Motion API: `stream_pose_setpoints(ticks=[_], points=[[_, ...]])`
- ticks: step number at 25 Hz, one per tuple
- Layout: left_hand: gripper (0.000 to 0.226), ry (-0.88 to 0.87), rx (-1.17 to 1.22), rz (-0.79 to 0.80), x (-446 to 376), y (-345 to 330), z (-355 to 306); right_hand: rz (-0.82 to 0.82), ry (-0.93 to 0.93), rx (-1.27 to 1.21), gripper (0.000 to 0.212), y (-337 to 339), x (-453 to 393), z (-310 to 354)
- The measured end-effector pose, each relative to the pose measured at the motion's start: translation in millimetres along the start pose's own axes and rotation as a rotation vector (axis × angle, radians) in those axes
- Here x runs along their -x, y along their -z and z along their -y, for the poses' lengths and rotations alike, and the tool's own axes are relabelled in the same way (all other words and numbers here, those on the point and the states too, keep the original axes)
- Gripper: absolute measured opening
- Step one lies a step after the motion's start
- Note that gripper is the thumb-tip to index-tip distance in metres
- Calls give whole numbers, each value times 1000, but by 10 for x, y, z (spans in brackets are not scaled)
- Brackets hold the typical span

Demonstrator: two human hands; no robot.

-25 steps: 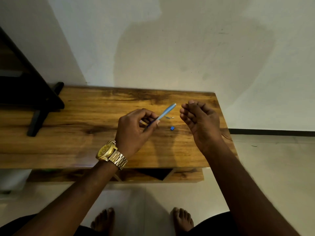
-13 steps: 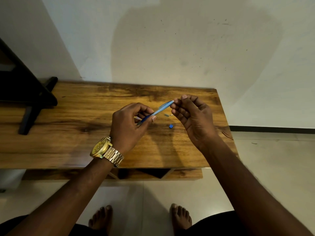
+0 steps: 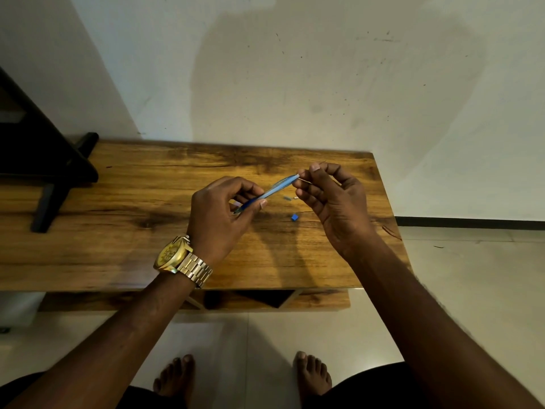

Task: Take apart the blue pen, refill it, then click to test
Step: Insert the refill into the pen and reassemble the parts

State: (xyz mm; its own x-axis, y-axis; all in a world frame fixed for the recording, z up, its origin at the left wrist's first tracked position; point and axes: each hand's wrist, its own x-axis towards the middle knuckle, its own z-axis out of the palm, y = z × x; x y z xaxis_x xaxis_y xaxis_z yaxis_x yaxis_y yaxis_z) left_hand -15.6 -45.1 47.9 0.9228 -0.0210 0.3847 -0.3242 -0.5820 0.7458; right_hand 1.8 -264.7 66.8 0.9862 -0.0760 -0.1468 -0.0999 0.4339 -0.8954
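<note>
Wooden bench (image 3: 118,255) against a pale wall, tiled floor below; we stand at the near edge, bare feet showing.

Landmark: the pen (image 3: 272,191), held in the air above the bench top, slanting from near-left up to far-right.

Our left hand (image 3: 218,219) pinches the pen's near, darker end between thumb and fingers; a gold watch (image 3: 174,255) sits on that wrist. Our right hand (image 3: 333,199) is at the pen's far end, thumb and forefinger closed on a thin pale rod, by our reading the refill (image 3: 303,180), which meets the open mouth of the barrel. How deep it sits we cannot tell.

On the bench just right of and below the pen: a small blue cap (image 3: 294,217), and nearer the pen a tiny metal bit (image 3: 290,198), perhaps the spring or tip; too small to be sure.

Change: a second ago our right hand hung loose and apart from the pen, fingers bunched; half a second ago it reached the far end; now it is firmly at the mouth with the rod lined up. Left hand's hold is unchanged.

Meaning: disassembly looks done and the refill step is under way. Loose parts on the bench must go back on before any click test.
</note>
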Motion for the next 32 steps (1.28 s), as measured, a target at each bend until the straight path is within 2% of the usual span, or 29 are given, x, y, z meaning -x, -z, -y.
stream_pose_setpoints(ticks=[6,9,20,22,25,28,32], points=[[18,9,-11,14,9,-8,-10,33,87,173,6,20,-3,-27],[17,27,23,30,38,-40,-22,55,123,294,15,28,-1,-59],[18,175,120,140,153,-173,-125,166,237,470,24,34,21,-58],[18,195,140,119,135,-156,-141,116,238,457,22,64,-8,-24],[18,213,148,70,74,-84,-146,-98,195,480,14,189,-79,15],[17,210,118,25,30,29,-157,-244,187,725,10,318,-151,-8],[17,194,105,-2,77,111,-144,-122,236,1205,19,360,-265,-176]])
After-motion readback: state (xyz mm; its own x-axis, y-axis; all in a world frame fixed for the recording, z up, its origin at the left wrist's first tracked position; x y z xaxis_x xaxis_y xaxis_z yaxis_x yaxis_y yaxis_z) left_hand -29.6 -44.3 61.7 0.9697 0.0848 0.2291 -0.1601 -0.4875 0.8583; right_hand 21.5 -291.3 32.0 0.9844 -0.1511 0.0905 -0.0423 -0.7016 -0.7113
